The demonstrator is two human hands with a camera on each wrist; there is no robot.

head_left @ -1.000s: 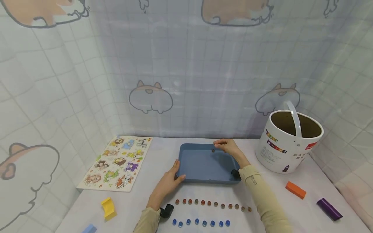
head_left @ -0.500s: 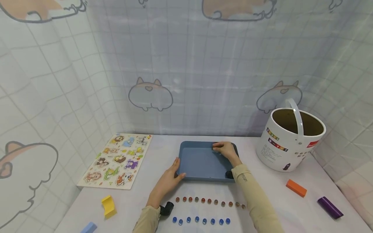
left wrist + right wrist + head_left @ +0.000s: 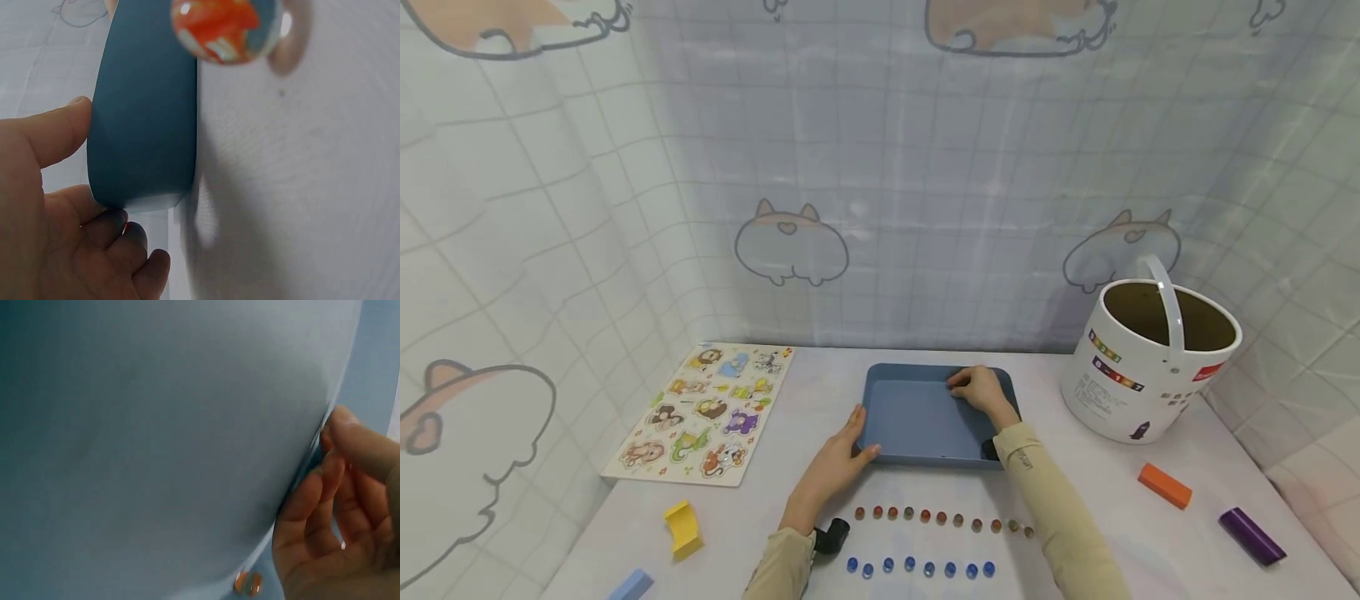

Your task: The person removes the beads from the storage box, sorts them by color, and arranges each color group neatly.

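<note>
A blue-grey tray lies flat on the table. My left hand holds its near left corner, thumb and fingers spread around the outer wall. Over the tray's far side, my right hand brings thumb and fingertips together low against the wall. A small brownish marble appears pinched there, mostly hidden by the fingers. Another orange-banded marble rests by the tray wall below this hand in the right wrist view. Close to the left wrist camera sits an orange and white glass marble.
In front of the tray run a row of reddish and brownish marbles and a row of blue marbles. An animal puzzle board lies left. A white bucket stands right. Yellow, blue, orange and purple blocks lie around.
My right hand has moved from the tray's far rim down inside it, covering a marble seen there before. My left hand has stayed on the corner.
</note>
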